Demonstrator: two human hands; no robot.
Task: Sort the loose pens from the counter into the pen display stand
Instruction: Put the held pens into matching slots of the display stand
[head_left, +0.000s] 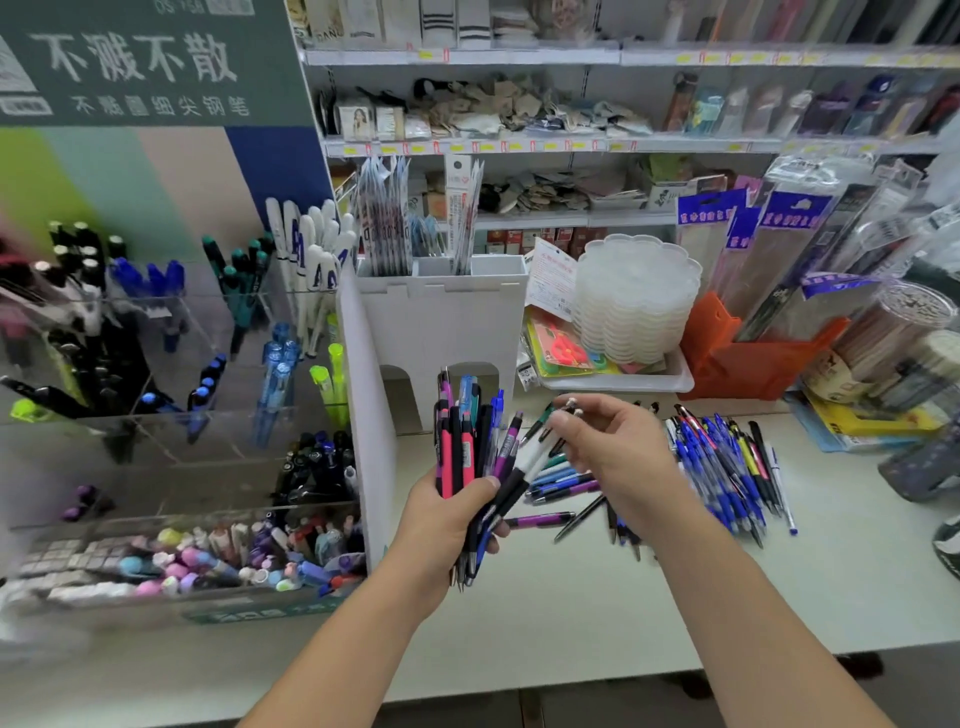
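Gathering pens into a bundle beside the display stand

The left hand is gripping an upright bundle of pens, and the right hand is pinching a white and black pen slanting toward it. The display stand is standing left, nearer the left hand; loose pens are lying right on the tabletop. Stand compartments are looking blurred.

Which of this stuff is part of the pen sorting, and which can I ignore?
Job: bundle of pens in left hand; white pen in right hand; loose pens; pen display stand.
Ignore: stacked clear trays; orange holder; white divider box.
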